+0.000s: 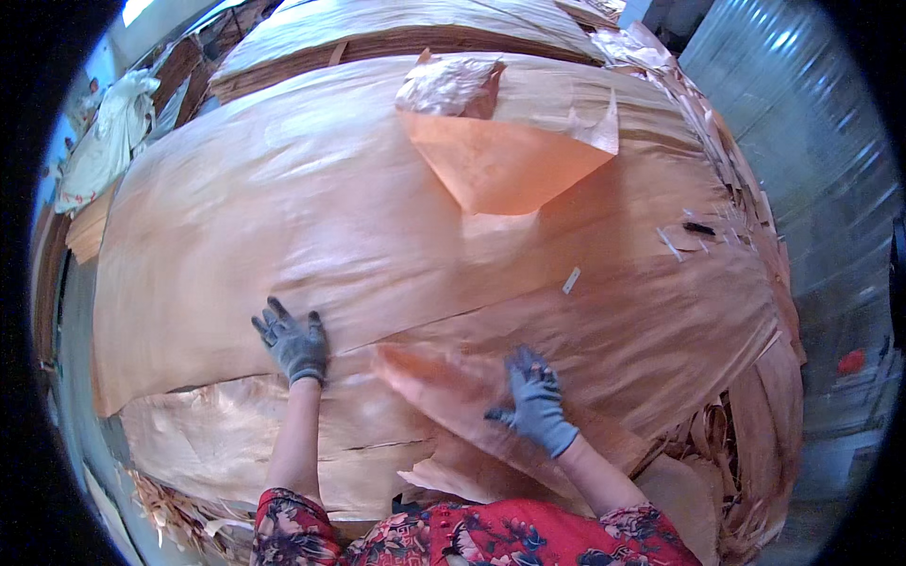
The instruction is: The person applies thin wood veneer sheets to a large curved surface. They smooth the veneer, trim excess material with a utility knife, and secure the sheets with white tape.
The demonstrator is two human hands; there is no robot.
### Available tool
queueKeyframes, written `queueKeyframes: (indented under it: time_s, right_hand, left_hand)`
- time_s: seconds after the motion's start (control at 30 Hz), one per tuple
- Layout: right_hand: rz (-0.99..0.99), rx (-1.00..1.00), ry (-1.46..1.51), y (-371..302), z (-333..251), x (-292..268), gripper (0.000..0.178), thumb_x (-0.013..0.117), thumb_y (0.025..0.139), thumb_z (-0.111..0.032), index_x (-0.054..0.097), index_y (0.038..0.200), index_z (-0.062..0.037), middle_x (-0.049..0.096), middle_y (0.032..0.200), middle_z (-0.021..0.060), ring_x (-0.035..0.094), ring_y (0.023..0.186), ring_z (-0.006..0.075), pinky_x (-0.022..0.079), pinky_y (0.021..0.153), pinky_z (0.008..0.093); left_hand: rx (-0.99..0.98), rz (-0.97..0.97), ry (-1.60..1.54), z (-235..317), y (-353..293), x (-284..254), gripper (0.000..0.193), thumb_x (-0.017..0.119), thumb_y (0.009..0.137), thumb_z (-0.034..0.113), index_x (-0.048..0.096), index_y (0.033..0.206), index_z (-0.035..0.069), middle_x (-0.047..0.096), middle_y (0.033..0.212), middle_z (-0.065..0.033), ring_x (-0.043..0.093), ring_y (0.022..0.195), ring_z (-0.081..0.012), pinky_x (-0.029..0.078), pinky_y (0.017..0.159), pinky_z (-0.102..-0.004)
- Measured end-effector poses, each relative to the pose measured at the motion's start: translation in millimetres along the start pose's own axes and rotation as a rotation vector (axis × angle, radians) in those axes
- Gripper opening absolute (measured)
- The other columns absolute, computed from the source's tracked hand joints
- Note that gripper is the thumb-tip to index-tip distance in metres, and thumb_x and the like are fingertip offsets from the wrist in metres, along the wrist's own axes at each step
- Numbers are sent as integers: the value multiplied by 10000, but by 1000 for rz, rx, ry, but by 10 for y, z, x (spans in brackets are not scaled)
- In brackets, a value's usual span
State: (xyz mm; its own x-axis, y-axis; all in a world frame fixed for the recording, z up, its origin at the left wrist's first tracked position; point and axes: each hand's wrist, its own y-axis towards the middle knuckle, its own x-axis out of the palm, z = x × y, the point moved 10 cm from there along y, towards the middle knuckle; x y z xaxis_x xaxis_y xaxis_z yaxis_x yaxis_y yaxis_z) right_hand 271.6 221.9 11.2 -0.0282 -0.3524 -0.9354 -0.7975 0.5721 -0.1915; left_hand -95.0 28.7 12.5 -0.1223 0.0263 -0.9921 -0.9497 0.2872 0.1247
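Both my hands wear grey work gloves. My left hand (294, 341) lies with its fingers spread on a large, thin, pale tan wood veneer sheet (236, 236), close to its near edge. My right hand (538, 401) has its fingers apart, slightly blurred, over a loose pointed piece of veneer (453, 391) that lies at a slant in front of me. Whether the palm presses on that piece, I cannot tell. A long split or seam runs between the hands toward the right. Farther back, a folded orange veneer piece (514, 162) rests on the sheet.
A crumpled pale piece (448, 87) sits behind the orange one. Toward the right lie a small white tag (571, 280) and a black object (698, 228). Another veneer stack (406, 38) stands behind. Torn strips (722, 439) hang at the near right edge. White cloth (111, 141) is at far left.
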Motion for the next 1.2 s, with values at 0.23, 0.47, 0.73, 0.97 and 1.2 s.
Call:
queueKeyframes:
  time_s: [0.23, 0.47, 0.73, 0.97, 1.2]
  right_hand:
    - [244, -241, 62, -370, -254, -126, 434, 722, 636, -310, 572, 980, -94, 566, 1100, 151, 562, 926, 337, 431, 751, 460]
    - [578, 376, -179, -543, 1898, -1320, 297, 692, 745, -257, 543, 862, -27, 554, 824, 182, 559, 815, 381, 440, 692, 445]
    - [779, -194, -355, 1446, 1142, -2829, 987, 808, 595, -230, 296, 1424, -74, 370, 1427, 143, 365, 1301, 295, 289, 1055, 414]
    - [448, -236, -278, 2677, 676, -2263, 693, 779, 576, -274, 536, 1198, -90, 633, 953, 108, 582, 952, 310, 376, 935, 459]
    - [704, -859, -429, 844, -930, -1707, 368, 534, 764, -110, 612, 1120, -164, 548, 745, 43, 558, 788, 235, 419, 922, 430]
  left_hand:
    - [17, 58, -82, 97, 18, -131, 787, 471, 876, 477, 184, 1447, 17, 318, 1404, -289, 212, 1354, -416, 162, 1113, -481]
    - [27, 107, -83, 103, -37, -130, 762, 493, 864, 456, 232, 1431, 18, 344, 1385, -292, 266, 1326, -424, 190, 1098, -491]
    - [26, 115, -74, -8, -5, -108, 778, 514, 841, 463, 241, 1432, 36, 334, 1396, -274, 277, 1321, -417, 210, 1087, -494]
    - [44, 136, -103, 77, 24, -47, 777, 516, 839, 469, 248, 1433, 46, 335, 1396, -268, 282, 1315, -419, 209, 1086, -495]
    - [14, 97, -117, 67, 11, -101, 766, 521, 832, 470, 290, 1412, 26, 343, 1391, -263, 285, 1313, -418, 209, 1085, -496]
